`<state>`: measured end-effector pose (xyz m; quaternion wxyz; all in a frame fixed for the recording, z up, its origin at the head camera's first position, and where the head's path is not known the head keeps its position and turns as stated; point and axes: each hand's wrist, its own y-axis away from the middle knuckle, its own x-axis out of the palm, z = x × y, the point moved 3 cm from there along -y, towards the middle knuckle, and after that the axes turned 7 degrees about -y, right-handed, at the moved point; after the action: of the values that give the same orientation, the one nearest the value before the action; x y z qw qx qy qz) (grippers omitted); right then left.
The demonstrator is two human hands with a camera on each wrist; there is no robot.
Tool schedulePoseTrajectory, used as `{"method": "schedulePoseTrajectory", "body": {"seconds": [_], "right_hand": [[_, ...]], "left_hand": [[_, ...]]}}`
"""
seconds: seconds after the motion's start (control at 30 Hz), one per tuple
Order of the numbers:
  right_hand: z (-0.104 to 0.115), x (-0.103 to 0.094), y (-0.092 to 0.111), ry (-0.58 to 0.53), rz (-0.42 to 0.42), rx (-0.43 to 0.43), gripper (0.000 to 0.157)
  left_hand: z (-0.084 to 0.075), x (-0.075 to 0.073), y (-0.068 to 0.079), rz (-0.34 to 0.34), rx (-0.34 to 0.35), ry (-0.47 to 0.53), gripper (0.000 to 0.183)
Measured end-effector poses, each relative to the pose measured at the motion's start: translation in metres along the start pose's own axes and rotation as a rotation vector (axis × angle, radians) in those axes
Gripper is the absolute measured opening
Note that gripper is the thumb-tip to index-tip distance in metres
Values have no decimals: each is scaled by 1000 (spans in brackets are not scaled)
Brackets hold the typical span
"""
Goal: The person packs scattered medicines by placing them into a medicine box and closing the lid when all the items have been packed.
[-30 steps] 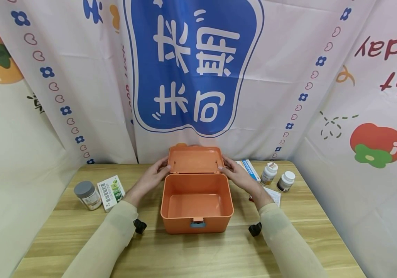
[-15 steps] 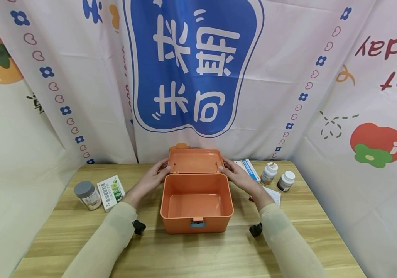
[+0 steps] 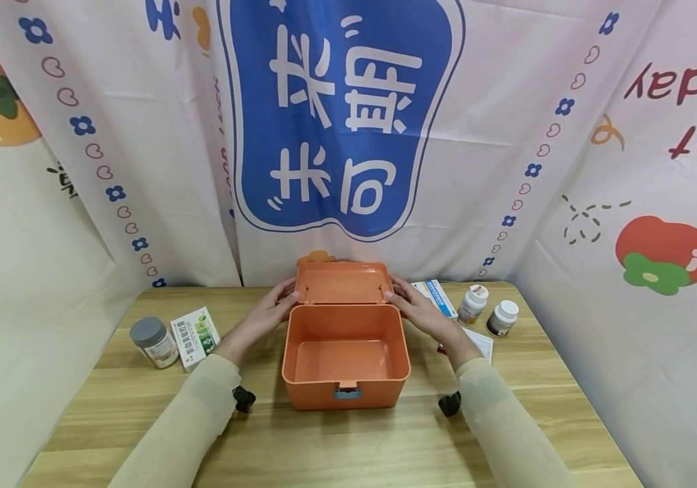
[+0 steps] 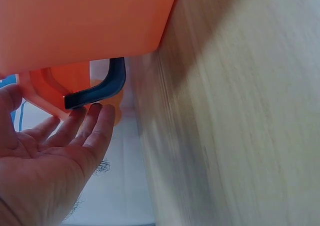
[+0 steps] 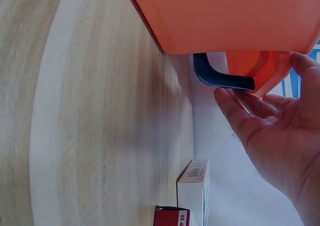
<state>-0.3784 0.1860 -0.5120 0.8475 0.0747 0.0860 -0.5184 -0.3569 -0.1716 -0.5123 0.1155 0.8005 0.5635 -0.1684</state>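
Steadying the open lid (image 3: 343, 283), I think.
My left fingers (image 4: 102, 127) and right fingers (image 5: 231, 107) pinch its sides; next likely calls for gentle release.

Wood-grain table (image 3: 348, 447) with orange box (image 3: 311, 396), grey-lidded jar (image 3: 154, 343), two white-capped bottles (image 3: 473, 305), cartons (image 3: 196, 339).

I have the left hand (image 4: 52, 168) holding the lid (image 4: 37, 88), fingertips (image 4: 106, 115) at the dark handle (image 4: 102, 89), beyond the orange box (image 4: 85, 25).
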Motion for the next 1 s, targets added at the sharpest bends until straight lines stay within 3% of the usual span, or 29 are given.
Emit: {"method": "schedulePoseTrajectory", "body": {"seconds": [0.37, 0.67, 0.83, 1.0], "right_hand": [[4, -1, 2, 9, -7, -13, 70], [16, -5, 12, 88, -38, -33, 73], [25, -5, 18, 125, -50, -2, 72], [32, -3, 25, 92, -66, 44, 71]], "left_hand": [[-1, -1, 1, -4, -7, 6, 68], [-2, -2, 2, 3, 5, -1, 68], [-3, -5, 4, -5, -6, -28, 66], [-5, -10, 7, -21, -24, -83, 65]]}}
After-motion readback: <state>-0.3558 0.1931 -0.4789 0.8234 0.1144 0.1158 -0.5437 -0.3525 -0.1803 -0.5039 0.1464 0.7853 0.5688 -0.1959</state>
